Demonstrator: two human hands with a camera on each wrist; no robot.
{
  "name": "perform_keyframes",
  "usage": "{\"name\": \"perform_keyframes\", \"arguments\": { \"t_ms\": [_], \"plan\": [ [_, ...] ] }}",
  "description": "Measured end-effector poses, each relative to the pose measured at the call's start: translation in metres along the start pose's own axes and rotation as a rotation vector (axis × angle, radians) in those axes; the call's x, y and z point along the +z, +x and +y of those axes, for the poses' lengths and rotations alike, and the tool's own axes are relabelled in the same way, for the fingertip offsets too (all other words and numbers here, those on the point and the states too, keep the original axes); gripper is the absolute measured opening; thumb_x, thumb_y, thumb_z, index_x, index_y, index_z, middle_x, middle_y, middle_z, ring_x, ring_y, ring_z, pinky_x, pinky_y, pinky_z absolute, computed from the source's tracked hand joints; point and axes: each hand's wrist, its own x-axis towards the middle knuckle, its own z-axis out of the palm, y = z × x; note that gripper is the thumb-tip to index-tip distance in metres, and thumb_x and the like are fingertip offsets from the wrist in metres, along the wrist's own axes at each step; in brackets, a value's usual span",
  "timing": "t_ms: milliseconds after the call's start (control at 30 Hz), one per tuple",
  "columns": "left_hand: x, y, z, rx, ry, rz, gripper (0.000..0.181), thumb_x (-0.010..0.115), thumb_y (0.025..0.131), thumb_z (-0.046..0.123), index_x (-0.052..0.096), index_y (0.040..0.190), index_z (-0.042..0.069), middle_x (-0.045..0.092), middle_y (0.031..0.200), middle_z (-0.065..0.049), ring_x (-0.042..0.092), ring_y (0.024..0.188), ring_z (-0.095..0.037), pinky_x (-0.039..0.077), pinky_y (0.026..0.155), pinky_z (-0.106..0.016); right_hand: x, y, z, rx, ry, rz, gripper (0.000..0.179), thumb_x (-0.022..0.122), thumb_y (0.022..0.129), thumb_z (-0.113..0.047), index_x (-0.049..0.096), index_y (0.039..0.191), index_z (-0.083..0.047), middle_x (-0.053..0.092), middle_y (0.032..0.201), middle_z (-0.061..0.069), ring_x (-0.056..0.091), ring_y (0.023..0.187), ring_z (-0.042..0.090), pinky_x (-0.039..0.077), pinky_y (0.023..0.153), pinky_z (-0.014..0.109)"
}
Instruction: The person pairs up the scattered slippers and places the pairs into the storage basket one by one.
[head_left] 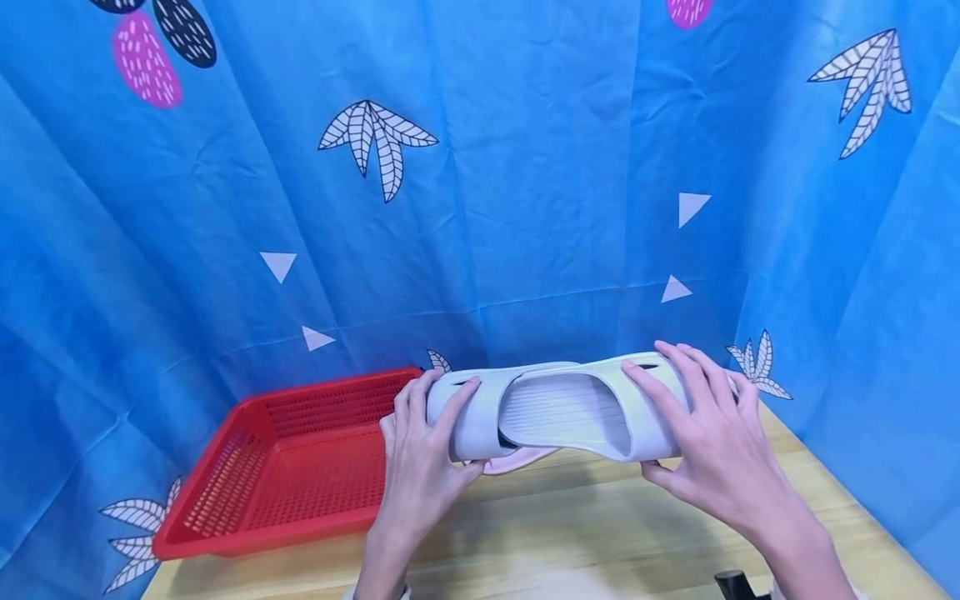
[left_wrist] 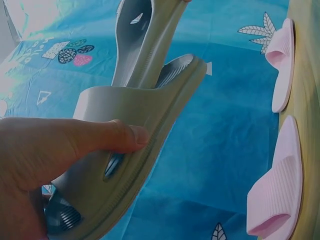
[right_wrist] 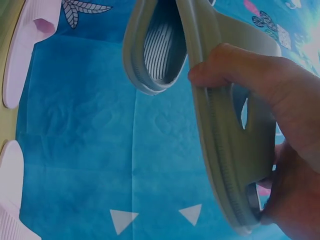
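Observation:
Two pale grey slide slippers are held up above the table, one overlapping the other at the middle. My left hand [head_left: 420, 475] grips the left slipper [head_left: 480, 427] around its strap, thumb across the strap in the left wrist view. Around the toe and strap of the right slipper [head_left: 654, 417] curl the fingers of my right hand [head_left: 720, 446]. The heel of one slipper reaches into the strap opening of the other [left_wrist: 117, 102]. Behind them a pink slipper [head_left: 521, 460] is mostly hidden; the left wrist view shows two pink slippers [left_wrist: 276, 192] on the table.
A red plastic basket [head_left: 270, 535] with perforated walls stands at the left of the wooden table [head_left: 555, 542]. Blue patterned cloth [head_left: 525, 208] hangs behind and at both sides. A black object [head_left: 733, 585] pokes up at the front edge, beside my right forearm.

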Motion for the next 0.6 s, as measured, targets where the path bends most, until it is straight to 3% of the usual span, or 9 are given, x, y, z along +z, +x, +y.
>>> {"name": "perform_keyframes", "arguments": {
  "t_ms": [400,600],
  "plan": [
    [-0.0007,-0.0008,-0.0039,-0.011,0.027,-0.039,0.110,0.105,0.049,0.032,0.054,0.148,0.032,0.041,0.152,-0.010,0.033,0.138,-0.031,0.039,0.087,-0.048,-0.0049,-0.0020,0.0010,0.028,0.063,-0.069,0.122,0.096,0.042,-0.022,0.046,0.153,-0.016,0.041,0.152,0.025,0.037,0.134,0.048,0.034,0.092,0.069],
    [0.0006,0.0000,-0.0035,-0.009,0.018,-0.042,0.111,0.104,0.050,0.033,0.053,0.149,0.033,0.039,0.154,-0.009,0.034,0.137,-0.031,0.039,0.087,-0.048,-0.0057,-0.0033,0.0065,0.033,0.062,-0.066,0.126,0.098,0.040,-0.027,0.046,0.153,-0.012,0.047,0.145,0.020,0.041,0.129,0.043,0.038,0.086,0.058]
  ]
}}
